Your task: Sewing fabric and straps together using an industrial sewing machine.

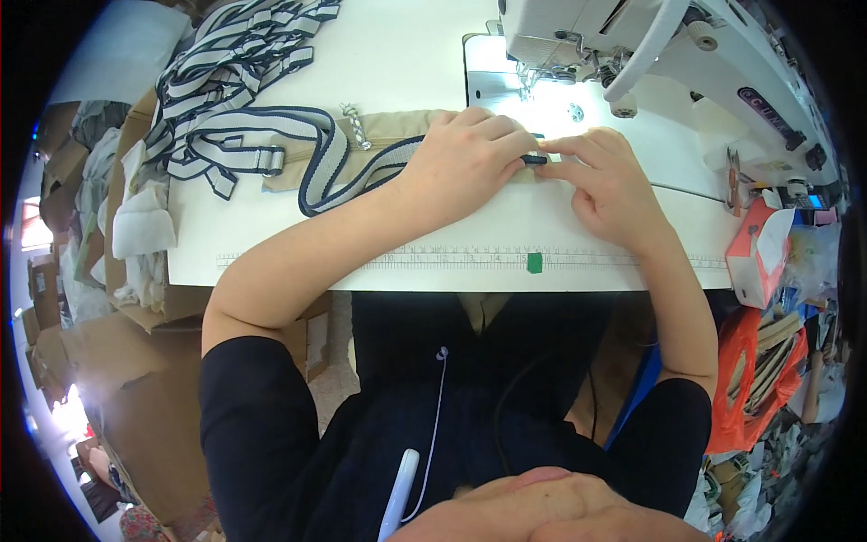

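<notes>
A beige fabric piece (397,126) with a seam or zip line along it lies on the white table below the sewing machine. Across it runs a grey webbing strap (327,163) with navy edges, looping to the left. My left hand (470,163) is closed over the strap and fabric, its fingers bent near the strap's end. Facing it, my right hand (605,181) pinches the dark-edged end of the strap at the fabric's right side. The fingertips partly hide what lies between them. A twisted light cord (356,126) rests on the fabric left of my left hand.
A sewing machine (578,45) with its lit needle area stands just beyond my hands. More navy-edged straps (235,63) are heaped at the far left. A ruler strip (433,256) runs along the front edge. Thread snips (733,181) and a pink box (757,253) are at the right.
</notes>
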Demonstrator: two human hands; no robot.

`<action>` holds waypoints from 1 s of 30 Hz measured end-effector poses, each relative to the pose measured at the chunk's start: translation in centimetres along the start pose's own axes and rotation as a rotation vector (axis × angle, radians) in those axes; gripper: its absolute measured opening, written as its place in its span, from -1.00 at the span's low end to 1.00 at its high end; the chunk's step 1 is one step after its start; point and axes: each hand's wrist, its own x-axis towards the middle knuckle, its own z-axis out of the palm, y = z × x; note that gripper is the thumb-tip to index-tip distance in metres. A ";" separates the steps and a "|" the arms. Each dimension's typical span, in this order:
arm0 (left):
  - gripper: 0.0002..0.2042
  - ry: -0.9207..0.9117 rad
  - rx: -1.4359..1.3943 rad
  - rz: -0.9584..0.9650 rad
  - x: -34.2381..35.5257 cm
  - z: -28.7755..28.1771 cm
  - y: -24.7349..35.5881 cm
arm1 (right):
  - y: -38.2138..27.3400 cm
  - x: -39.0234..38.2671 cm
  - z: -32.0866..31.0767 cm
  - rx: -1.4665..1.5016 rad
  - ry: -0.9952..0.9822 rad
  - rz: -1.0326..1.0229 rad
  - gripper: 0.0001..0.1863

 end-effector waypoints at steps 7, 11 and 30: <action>-0.88 0.041 0.004 0.042 0.4 0.2 -1.1 | -0.5 -0.2 0.4 -0.176 -0.020 0.024 -0.49; -0.90 0.057 0.022 0.031 1.5 0.4 -2.8 | 0.0 1.3 0.4 -0.230 -0.052 0.072 -0.50; -0.87 0.111 -0.047 0.048 3.4 1.4 -4.9 | 1.4 1.5 1.9 -0.118 0.068 0.183 -0.54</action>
